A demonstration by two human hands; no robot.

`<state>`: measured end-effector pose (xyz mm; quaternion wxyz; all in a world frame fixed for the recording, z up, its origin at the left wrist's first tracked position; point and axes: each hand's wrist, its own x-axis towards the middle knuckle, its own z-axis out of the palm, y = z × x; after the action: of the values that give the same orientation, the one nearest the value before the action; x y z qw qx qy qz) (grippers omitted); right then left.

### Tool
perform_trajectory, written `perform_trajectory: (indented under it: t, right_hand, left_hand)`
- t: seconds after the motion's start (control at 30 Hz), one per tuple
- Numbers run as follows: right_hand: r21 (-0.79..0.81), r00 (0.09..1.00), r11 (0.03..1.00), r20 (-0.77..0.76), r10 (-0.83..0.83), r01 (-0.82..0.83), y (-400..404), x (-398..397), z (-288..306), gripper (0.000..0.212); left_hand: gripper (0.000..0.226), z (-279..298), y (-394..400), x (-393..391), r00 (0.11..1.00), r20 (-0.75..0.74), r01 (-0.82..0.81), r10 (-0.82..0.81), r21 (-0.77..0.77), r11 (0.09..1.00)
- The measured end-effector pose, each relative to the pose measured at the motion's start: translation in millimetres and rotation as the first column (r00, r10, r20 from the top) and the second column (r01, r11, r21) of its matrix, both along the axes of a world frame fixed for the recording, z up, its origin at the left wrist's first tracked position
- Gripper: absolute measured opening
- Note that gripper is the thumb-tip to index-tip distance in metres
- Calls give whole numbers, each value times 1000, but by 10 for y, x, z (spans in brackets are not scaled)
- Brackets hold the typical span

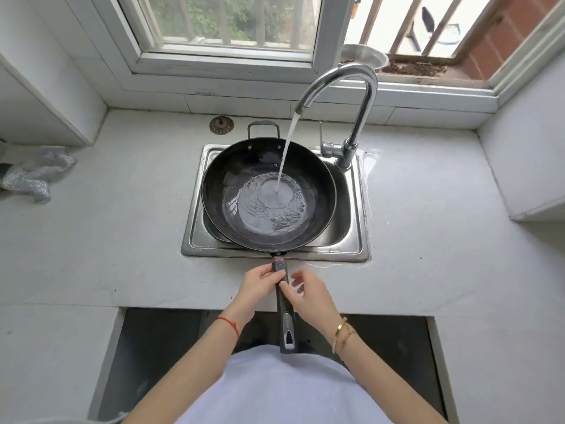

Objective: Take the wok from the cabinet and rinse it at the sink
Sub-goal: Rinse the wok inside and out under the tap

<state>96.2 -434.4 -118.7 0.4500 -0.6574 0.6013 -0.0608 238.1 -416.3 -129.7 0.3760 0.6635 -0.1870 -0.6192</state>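
Note:
A black wok (pixel 244 166) lies over the steel sink (pixel 351 243), its long dark handle (pixel 286 313) pointing back toward me over the counter's front edge. Water runs from the curved chrome tap (pixel 360 99) into the wok's bottom, where a shallow pool ripples. My left hand (pixel 260 286) grips the handle near the wok from the left side. My right hand (pixel 308 293) touches the handle from the right, its thumb on the handle and its fingers loosely spread.
A grey cloth (pixel 33 175) lies crumpled on the white counter at far left. A round drain strainer (pixel 221 125) sits behind the sink. A metal bowl (pixel 363 56) stands on the window ledge. The open cabinet space (pixel 159 347) gapes below the counter.

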Motion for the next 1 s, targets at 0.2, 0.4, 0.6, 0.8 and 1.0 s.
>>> perform_trajectory:
  t: [0.2,0.4,0.6,0.8,1.0]
  right_hand:
    - [264,980,963,168,-103,56,231,220,-22,7]
    - [326,908,898,197,-369,295,344,341,-3,5]
    - [249,905,900,148,-399,356,401,397,7,5]
    - [149,901,911,155,-405,384,449,438,15,17]
    - [102,909,922,157,-386,374,457,340,37,17]
  left_hand:
    - [33,-5,-59,11,999,-46,11,-10,35,999]
    - [36,-37,-79,4,997,-83,14,-11,37,999]
    - [31,-29,-69,-3,993,-117,-14,19,42,999]
    - [27,36,-43,-43,973,-216,-75,77,18,997]
    - [30,82,-22,-112,970,-226,-95,89,-16,995]
